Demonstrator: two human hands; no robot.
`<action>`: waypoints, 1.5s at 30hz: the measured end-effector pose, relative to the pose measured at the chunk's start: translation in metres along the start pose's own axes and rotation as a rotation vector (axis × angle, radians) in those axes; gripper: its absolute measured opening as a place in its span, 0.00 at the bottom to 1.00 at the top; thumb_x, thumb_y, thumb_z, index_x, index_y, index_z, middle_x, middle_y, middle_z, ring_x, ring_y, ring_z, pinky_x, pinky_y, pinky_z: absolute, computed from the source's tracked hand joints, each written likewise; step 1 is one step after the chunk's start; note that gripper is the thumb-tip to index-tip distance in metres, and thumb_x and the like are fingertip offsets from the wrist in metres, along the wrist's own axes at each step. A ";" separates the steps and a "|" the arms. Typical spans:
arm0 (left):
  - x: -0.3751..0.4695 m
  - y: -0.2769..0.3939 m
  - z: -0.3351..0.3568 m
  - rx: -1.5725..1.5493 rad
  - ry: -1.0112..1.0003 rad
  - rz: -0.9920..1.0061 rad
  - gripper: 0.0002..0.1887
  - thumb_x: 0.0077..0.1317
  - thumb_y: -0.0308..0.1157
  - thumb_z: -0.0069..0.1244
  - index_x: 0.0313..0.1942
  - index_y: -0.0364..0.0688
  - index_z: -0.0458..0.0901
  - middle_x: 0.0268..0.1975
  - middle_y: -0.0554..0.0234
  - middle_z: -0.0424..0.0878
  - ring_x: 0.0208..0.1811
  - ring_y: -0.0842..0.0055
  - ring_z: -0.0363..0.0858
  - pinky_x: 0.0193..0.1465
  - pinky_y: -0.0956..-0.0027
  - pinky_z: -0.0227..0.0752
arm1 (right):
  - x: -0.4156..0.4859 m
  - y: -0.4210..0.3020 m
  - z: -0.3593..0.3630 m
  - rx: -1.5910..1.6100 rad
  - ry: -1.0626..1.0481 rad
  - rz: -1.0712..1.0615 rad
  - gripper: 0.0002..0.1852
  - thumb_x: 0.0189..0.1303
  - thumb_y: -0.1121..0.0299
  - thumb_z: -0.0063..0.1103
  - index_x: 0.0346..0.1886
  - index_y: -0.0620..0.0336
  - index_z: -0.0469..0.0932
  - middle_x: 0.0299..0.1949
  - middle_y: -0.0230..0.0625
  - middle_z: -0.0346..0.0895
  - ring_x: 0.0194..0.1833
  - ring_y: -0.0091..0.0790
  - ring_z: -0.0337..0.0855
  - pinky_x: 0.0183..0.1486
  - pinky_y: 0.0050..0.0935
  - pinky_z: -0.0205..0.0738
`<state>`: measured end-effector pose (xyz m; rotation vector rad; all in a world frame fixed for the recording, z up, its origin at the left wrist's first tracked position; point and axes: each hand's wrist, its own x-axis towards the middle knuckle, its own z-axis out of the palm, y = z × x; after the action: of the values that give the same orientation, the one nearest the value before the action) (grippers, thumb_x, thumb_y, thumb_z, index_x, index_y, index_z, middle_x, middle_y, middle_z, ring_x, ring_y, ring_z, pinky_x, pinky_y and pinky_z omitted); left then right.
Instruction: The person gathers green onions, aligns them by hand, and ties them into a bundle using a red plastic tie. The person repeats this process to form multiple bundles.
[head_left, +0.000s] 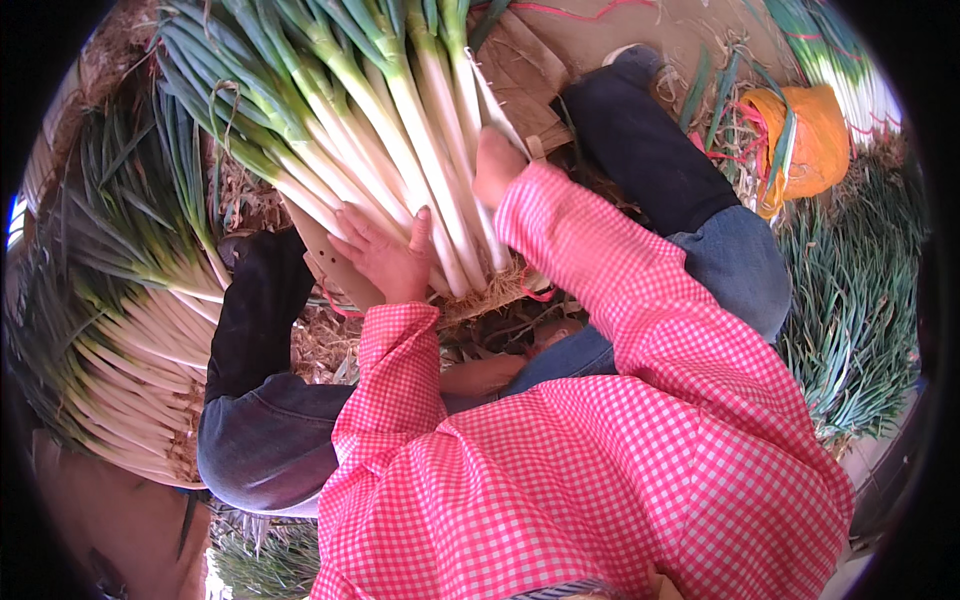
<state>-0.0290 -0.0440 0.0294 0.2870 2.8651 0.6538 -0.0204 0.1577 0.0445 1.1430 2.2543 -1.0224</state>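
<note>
A broad bundle of large green onions (412, 142) lies before me on a low board (330, 262), with green leaves toward the top of the picture and white stalks toward me. Their roots (491, 291) rest at the board's near edge. My left hand (388, 253) lies with fingers spread on the lower white stalks, at the bundle's left. At its right side is my right hand (499, 165), fingers curled, beside a pale strip (491, 105) running along the outer stalk. Its fingertips are partly hidden, so whether it grips the strip is unclear.
More green onions (142, 375) lie in a heap at the left. An orange bag (814, 142) with pink string (750, 124) sits at the upper right. Further bundles (847, 300) stand at the right edge. My bent legs flank the board, and loose roots and leaves litter the floor.
</note>
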 end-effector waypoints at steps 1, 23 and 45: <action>-0.001 0.001 0.000 -0.016 -0.026 -0.046 0.62 0.58 0.69 0.55 0.76 0.30 0.44 0.77 0.33 0.48 0.79 0.36 0.35 0.80 0.43 0.33 | -0.008 0.002 0.001 -0.036 -0.030 0.029 0.16 0.59 0.81 0.56 0.51 0.69 0.70 0.55 0.60 0.75 0.57 0.61 0.78 0.61 0.50 0.73; 0.001 0.002 0.001 -0.024 0.022 -0.003 0.62 0.58 0.68 0.55 0.76 0.32 0.44 0.77 0.33 0.49 0.79 0.36 0.36 0.80 0.41 0.31 | -0.024 0.013 0.000 -0.150 -0.028 -0.220 0.11 0.60 0.74 0.57 0.45 0.65 0.74 0.42 0.54 0.82 0.48 0.57 0.83 0.53 0.50 0.75; -0.001 -0.002 0.004 -0.016 0.028 -0.003 0.61 0.57 0.66 0.59 0.76 0.32 0.47 0.76 0.32 0.50 0.77 0.31 0.38 0.78 0.39 0.38 | -0.012 -0.026 -0.030 -0.013 -0.088 -0.148 0.27 0.63 0.54 0.67 0.53 0.69 0.74 0.51 0.52 0.81 0.51 0.47 0.84 0.55 0.42 0.78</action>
<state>-0.0277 -0.0444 0.0247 0.2739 2.8852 0.6850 -0.0357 0.1641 0.0820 0.9184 2.2984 -1.0911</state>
